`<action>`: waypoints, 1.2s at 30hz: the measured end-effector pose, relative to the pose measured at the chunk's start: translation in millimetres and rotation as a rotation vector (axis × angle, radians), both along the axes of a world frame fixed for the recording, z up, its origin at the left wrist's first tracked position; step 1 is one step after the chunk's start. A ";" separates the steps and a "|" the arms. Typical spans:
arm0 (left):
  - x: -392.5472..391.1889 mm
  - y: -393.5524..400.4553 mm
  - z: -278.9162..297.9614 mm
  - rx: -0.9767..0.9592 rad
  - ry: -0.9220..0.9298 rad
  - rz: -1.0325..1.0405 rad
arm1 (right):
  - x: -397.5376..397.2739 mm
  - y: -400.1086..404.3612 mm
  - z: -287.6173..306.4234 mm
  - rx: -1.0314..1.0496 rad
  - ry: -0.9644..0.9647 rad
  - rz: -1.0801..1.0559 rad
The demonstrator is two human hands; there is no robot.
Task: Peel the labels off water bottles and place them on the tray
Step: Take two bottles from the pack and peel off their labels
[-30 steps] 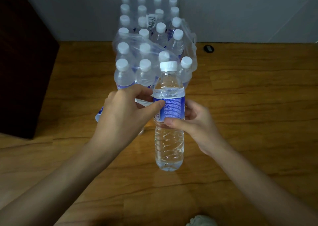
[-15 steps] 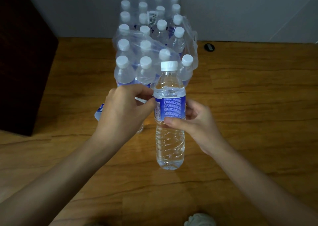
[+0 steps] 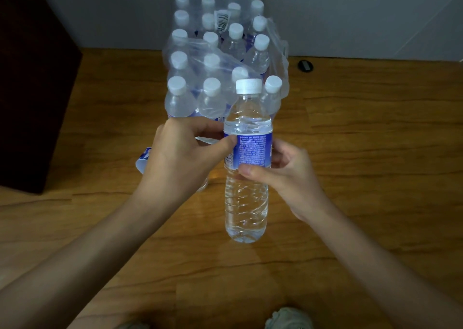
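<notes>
I had my right hand (image 3: 285,176) gripping the bottle (image 3: 246,168) upright just under its label (image 3: 253,152) so my left hand (image 3: 185,158) could pinch the label's edge to peel.

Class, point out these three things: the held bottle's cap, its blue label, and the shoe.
cap (image 3: 248,86), head view, ridged side.
blue label (image 3: 254,151), head view, printed text.
shoe (image 3: 288,319), head view, toe.

Held bottle (image 3: 246,168) in front of bottle pack (image 3: 220,60), hands either side
</notes>
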State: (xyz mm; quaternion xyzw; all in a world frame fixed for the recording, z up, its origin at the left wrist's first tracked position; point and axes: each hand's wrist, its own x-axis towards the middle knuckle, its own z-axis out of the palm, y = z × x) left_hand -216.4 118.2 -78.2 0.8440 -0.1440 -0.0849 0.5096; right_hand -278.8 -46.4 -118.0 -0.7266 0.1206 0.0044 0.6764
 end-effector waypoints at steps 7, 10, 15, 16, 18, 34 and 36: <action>-0.2 1.7 -5.0 0.021 -0.024 0.006 | -1.8 2.1 2.7 -0.030 -0.013 0.016; -0.4 4.9 -6.9 -0.007 0.003 0.020 | -2.8 3.5 5.5 -0.054 -0.038 0.055; -3.7 6.6 1.7 -0.079 0.038 -0.003 | 0.7 4.6 9.6 -0.066 -0.068 0.049; -4.0 6.3 4.0 -0.082 0.044 -0.015 | 1.6 4.8 9.7 -0.067 -0.072 0.048; -3.6 6.1 6.9 -0.082 0.046 -0.030 | 2.2 5.3 9.7 -0.063 -0.075 0.039; -1.4 1.8 3.9 0.078 -0.048 -0.052 | -1.5 5.7 5.8 -0.138 -0.049 -0.037; -1.6 3.0 3.7 0.059 -0.040 -0.053 | -1.7 6.8 5.3 -0.155 -0.049 -0.053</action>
